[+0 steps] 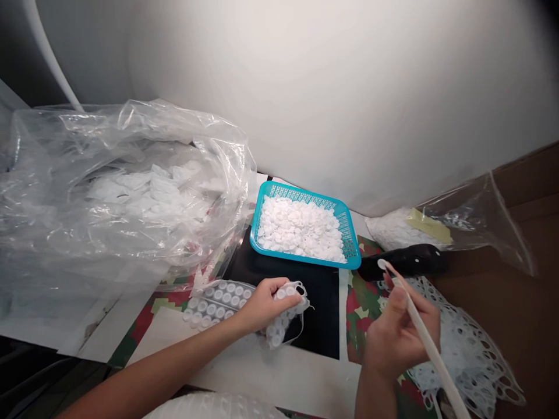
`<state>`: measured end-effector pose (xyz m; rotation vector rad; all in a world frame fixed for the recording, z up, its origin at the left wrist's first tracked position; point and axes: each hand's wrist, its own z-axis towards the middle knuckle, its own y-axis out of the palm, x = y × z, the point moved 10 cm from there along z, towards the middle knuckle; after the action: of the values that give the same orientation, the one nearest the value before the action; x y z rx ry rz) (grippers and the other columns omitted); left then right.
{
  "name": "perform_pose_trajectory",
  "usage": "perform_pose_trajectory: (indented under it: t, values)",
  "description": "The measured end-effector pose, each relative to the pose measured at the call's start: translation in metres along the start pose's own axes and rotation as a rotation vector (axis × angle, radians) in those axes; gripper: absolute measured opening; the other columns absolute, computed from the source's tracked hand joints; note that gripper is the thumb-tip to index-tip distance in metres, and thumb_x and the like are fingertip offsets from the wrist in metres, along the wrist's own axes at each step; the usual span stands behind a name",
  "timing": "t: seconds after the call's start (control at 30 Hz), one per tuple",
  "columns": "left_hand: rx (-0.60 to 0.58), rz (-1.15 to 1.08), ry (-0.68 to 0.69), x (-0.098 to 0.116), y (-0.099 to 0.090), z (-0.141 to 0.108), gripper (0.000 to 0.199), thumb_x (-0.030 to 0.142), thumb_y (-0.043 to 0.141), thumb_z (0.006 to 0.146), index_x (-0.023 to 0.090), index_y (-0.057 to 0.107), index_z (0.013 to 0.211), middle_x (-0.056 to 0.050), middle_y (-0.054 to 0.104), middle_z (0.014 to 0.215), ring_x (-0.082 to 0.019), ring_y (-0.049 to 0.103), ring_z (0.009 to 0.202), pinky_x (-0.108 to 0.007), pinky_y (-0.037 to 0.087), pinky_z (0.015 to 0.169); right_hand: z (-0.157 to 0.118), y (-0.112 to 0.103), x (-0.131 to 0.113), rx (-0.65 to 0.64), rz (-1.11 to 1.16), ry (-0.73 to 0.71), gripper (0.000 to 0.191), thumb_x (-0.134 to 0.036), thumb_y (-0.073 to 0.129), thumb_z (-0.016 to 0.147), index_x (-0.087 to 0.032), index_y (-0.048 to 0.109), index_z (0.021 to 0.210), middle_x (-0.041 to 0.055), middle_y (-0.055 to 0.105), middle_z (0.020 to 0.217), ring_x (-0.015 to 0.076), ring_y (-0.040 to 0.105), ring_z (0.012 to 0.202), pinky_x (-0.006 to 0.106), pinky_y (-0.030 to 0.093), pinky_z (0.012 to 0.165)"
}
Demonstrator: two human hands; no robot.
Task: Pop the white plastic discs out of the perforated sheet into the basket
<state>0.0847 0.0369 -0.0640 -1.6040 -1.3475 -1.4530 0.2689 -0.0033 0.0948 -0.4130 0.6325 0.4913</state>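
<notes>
My left hand [271, 302] is closed round one end of a flexible sheet of round, pale plastic pieces [218, 299] over the black mat [318, 314]. In my right hand [404, 331], to the right of the mat, is a long whitish stick tool [430, 349], gripped between fingers and thumb. A small white disc [382, 264] shows at the tool's upper tip. Behind the mat stands a turquoise basket [305, 259] holding many small white discs [301, 227].
A big clear plastic bag [144, 192] with white pieces fills the left. At the right are a clear bag of white pieces [393, 228] with a yellow label, a black object [410, 262], perforated white sheets [467, 343] and a cardboard side [533, 314].
</notes>
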Motion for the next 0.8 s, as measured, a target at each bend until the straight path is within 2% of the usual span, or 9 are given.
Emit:
perform_pose_trajectory:
  t: [0.03, 0.1, 0.2, 0.27, 0.37, 0.43, 0.53, 0.63, 0.8]
  values:
    - [-0.004, -0.006, 0.008, 0.001, 0.000, 0.000, 0.027, 0.034, 0.062, 0.079, 0.015, 0.053, 0.064, 0.007, 0.038, 0.058, -0.008, 0.036, 0.054, -0.020, 0.028, 0.051, 0.007, 0.006, 0.000, -0.032, 0.004, -0.014, 0.015, -0.021, 0.059, 0.088, -0.012, 0.065, 0.098, 0.0155, 0.070, 0.101, 0.0275, 0.068, 0.093, 0.047, 0.054, 0.083]
    - [0.006, -0.012, 0.034, 0.003, -0.002, 0.001, 0.027, 0.037, 0.063, 0.079, 0.015, 0.057, 0.066, 0.005, 0.043, 0.061, -0.010, 0.041, 0.058, -0.021, 0.033, 0.055, 0.014, 0.028, 0.003, -0.198, -0.004, -0.036, 0.017, -0.022, 0.058, 0.089, -0.013, 0.065, 0.100, 0.0140, 0.068, 0.108, 0.0283, 0.064, 0.105, 0.048, 0.050, 0.091]
    - [0.053, -0.020, 0.084, 0.007, -0.008, 0.001, 0.024, 0.036, 0.064, 0.079, 0.015, 0.064, 0.070, -0.001, 0.055, 0.079, -0.016, 0.052, 0.077, -0.024, 0.040, 0.071, 0.011, 0.055, 0.011, -0.400, -0.072, -0.058, 0.017, -0.023, 0.056, 0.090, -0.015, 0.067, 0.100, 0.0128, 0.063, 0.120, 0.0269, 0.057, 0.115, 0.046, 0.045, 0.098]
    - [0.067, -0.036, 0.085, 0.005, -0.010, 0.002, 0.024, 0.037, 0.063, 0.081, 0.014, 0.067, 0.073, -0.003, 0.059, 0.084, -0.017, 0.054, 0.081, -0.024, 0.040, 0.074, 0.003, 0.059, 0.014, -0.445, -0.099, -0.074, 0.016, -0.022, 0.056, 0.090, -0.016, 0.068, 0.098, 0.0118, 0.062, 0.120, 0.0251, 0.058, 0.114, 0.044, 0.045, 0.098]
    - [0.067, -0.069, 0.041, -0.003, -0.010, 0.004, 0.030, 0.041, 0.060, 0.083, 0.013, 0.068, 0.075, 0.000, 0.057, 0.067, -0.014, 0.052, 0.065, -0.023, 0.039, 0.060, -0.018, 0.057, 0.010, -0.528, -0.047, -0.101, 0.016, -0.017, 0.055, 0.089, -0.017, 0.067, 0.100, 0.0100, 0.064, 0.115, 0.0227, 0.060, 0.109, 0.041, 0.046, 0.096]
    - [0.073, -0.091, 0.020, -0.007, -0.010, 0.005, 0.032, 0.042, 0.059, 0.083, 0.012, 0.068, 0.076, 0.002, 0.056, 0.061, -0.013, 0.050, 0.060, -0.022, 0.037, 0.056, -0.039, 0.058, 0.001, -0.659, 0.018, -0.151, 0.018, -0.014, 0.056, 0.088, -0.018, 0.066, 0.101, 0.0085, 0.065, 0.110, 0.0214, 0.062, 0.105, 0.038, 0.048, 0.092]
    - [0.082, -0.117, 0.018, -0.008, -0.010, 0.007, 0.030, 0.040, 0.061, 0.083, 0.011, 0.068, 0.078, 0.001, 0.057, 0.063, -0.013, 0.051, 0.062, -0.022, 0.037, 0.058, -0.071, 0.060, -0.006, -0.839, 0.074, -0.175, 0.024, -0.009, 0.055, 0.088, -0.019, 0.064, 0.107, 0.0080, 0.065, 0.109, 0.0201, 0.061, 0.105, 0.035, 0.050, 0.090]
    - [0.077, -0.133, 0.024, -0.008, -0.010, 0.007, 0.029, 0.039, 0.061, 0.083, 0.011, 0.068, 0.076, 0.001, 0.057, 0.064, -0.013, 0.050, 0.063, -0.022, 0.038, 0.059, -0.090, 0.061, -0.007, -0.905, 0.104, -0.160, 0.028, -0.007, 0.053, 0.088, -0.019, 0.062, 0.112, 0.0083, 0.065, 0.110, 0.0202, 0.060, 0.106, 0.036, 0.050, 0.091]
    - [0.065, -0.151, 0.042, -0.007, -0.008, 0.005, 0.028, 0.038, 0.060, 0.084, 0.012, 0.068, 0.076, 0.001, 0.060, 0.065, -0.013, 0.052, 0.064, -0.021, 0.039, 0.060, -0.100, 0.063, -0.005, -0.900, 0.099, -0.165, 0.030, -0.005, 0.054, 0.088, -0.018, 0.061, 0.113, 0.0091, 0.064, 0.111, 0.0204, 0.059, 0.107, 0.036, 0.050, 0.091]
